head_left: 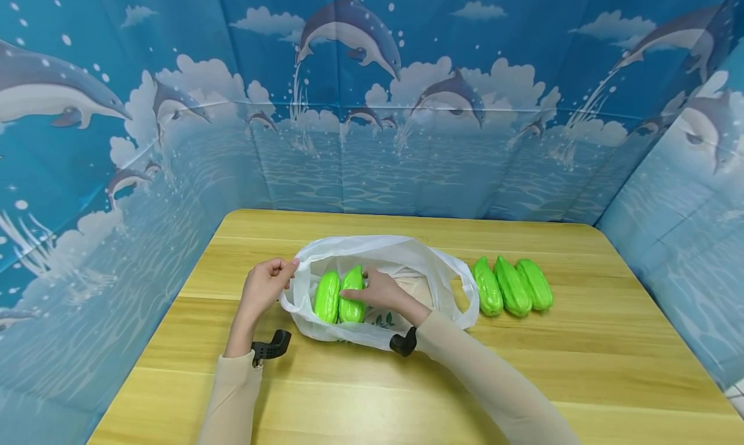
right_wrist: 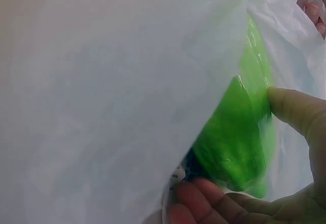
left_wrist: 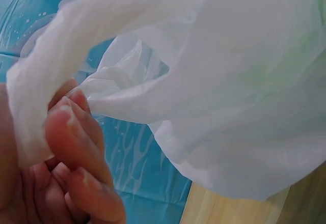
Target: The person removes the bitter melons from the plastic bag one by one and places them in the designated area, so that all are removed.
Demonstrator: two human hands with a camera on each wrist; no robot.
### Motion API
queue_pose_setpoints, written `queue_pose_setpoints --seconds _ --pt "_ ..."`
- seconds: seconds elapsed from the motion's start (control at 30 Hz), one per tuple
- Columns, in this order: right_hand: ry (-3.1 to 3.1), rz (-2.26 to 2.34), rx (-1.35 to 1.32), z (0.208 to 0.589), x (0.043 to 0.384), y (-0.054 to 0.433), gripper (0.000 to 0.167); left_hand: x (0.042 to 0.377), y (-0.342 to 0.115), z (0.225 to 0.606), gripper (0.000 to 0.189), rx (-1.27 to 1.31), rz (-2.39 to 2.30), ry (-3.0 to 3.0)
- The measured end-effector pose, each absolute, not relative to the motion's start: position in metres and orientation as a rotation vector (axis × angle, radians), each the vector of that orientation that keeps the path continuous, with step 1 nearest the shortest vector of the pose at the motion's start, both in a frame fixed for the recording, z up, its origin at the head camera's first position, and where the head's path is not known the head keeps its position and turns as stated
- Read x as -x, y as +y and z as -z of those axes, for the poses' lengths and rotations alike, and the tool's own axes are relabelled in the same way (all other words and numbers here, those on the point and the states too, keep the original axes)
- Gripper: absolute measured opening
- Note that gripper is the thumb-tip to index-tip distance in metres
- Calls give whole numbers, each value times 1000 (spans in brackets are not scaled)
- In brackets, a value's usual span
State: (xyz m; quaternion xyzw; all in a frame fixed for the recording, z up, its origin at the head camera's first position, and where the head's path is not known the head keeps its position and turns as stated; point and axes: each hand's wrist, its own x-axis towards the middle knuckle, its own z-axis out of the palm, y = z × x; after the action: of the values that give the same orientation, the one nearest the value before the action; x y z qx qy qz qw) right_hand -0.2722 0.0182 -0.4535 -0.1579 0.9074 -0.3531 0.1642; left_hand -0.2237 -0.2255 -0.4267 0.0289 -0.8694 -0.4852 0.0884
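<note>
A white plastic bag [head_left: 401,248] lies on the table with its mouth spread wide. My left hand [head_left: 268,285] pinches the bag's left handle between thumb and fingers; in the left wrist view the white plastic strip runs through the left hand [left_wrist: 76,158]. Inside the bag, two glossy green ridged gourds stand side by side: the left gourd [head_left: 327,296] and the right gourd [head_left: 352,303]. My right hand [head_left: 386,290] reaches into the bag and holds the right gourd, thumb across its face. In the right wrist view, bag plastic hides part of that gourd [right_wrist: 234,137].
Three more green gourds [head_left: 513,287] lie in a row on the wooden table [head_left: 610,341], right of the bag. The bag's right handle [head_left: 467,296] loops out toward them. A blue dolphin-print curtain [head_left: 407,161] surrounds the table's back and sides.
</note>
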Motion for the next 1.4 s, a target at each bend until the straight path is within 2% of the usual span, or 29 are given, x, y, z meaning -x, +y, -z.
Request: queue_pose_setpoints --seconds 1.4 --pt "2559 1224 326 454 267 19 65 223 -227 426 45 -90 1444 -2583"
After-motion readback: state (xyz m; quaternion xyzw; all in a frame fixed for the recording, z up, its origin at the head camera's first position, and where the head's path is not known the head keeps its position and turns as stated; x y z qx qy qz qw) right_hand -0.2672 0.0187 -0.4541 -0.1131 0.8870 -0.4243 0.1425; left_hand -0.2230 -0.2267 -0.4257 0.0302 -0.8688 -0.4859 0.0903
